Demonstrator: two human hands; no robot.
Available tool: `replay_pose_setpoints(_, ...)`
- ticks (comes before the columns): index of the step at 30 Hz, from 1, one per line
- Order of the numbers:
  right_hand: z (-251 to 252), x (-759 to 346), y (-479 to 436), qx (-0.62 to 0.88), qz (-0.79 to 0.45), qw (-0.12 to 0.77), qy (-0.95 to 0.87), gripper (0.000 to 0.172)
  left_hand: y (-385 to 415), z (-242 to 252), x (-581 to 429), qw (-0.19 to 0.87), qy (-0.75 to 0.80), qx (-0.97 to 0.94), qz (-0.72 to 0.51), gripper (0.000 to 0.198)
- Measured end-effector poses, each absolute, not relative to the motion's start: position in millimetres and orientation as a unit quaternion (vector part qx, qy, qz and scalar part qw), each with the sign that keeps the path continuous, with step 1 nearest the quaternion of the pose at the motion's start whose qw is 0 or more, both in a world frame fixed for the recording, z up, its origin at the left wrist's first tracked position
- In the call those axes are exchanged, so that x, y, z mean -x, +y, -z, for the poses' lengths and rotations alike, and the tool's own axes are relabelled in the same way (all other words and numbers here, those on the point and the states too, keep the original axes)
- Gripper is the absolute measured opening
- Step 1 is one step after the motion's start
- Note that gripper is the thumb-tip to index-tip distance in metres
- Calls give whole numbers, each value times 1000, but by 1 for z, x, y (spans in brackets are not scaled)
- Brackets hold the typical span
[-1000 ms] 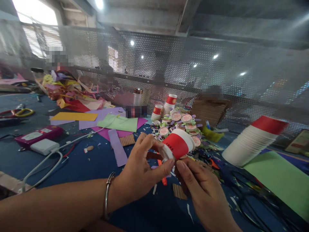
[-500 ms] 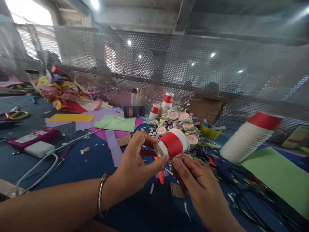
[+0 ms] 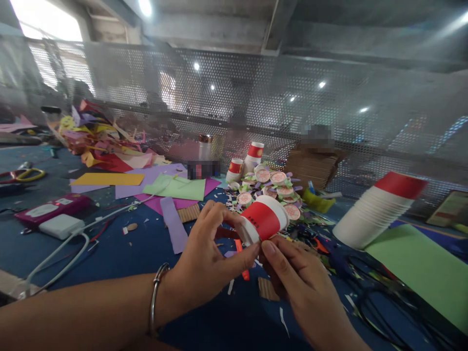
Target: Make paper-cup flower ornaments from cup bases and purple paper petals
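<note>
A white paper cup with a red band (image 3: 263, 218) is tilted on its side above the table, its rim end to the right. My left hand (image 3: 215, 248) grips its left end between thumb and fingers. Below the cup, my right hand (image 3: 292, 273) is pinched at the cup's lower side; whatever lies between its fingertips is too small to make out. Just behind the cup is a pile of round printed discs (image 3: 278, 178) with green and purple paper pieces.
Stacked cups (image 3: 376, 209) lean at the right beside green paper (image 3: 424, 273) and black cables (image 3: 380, 302). At left are a magenta device (image 3: 54, 209), a white adapter (image 3: 61, 227), scissors (image 3: 32, 174) and coloured sheets (image 3: 175, 187). Cardboard (image 3: 310, 163) stands behind.
The cup has turned slightly in my hands, so more dark print shows on its red band. My left fingers have shifted a little; my right hand keeps nearly the same place.
</note>
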State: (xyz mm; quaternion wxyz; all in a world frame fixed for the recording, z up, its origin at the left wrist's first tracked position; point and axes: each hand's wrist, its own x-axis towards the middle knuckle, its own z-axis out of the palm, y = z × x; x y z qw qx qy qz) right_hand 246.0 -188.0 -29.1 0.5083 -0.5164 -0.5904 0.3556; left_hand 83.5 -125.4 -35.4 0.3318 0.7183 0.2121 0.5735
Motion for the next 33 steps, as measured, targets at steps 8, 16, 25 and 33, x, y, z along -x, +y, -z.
replay_pose_setpoints(8, 23, -247, -192, 515, -343, 503, -603, 43, -122, 31, -86, 395, 244, -672, -577, 29)
replay_pose_setpoints(16, 19, -245, -193, 517, -357, 503, -593, 44, -121, 32, -85, 376, 237, -672, -592, 30)
replay_pose_setpoints(25, 23, -248, -190, 509, -385, 502, -584, 42, -117, 36, -83, 336, 232, -696, -590, 28)
replay_pose_setpoints(33, 25, -246, -189, 499, -420, 511, -560, 46, -126, 36, -82, 282, 207, -753, -557, 27)
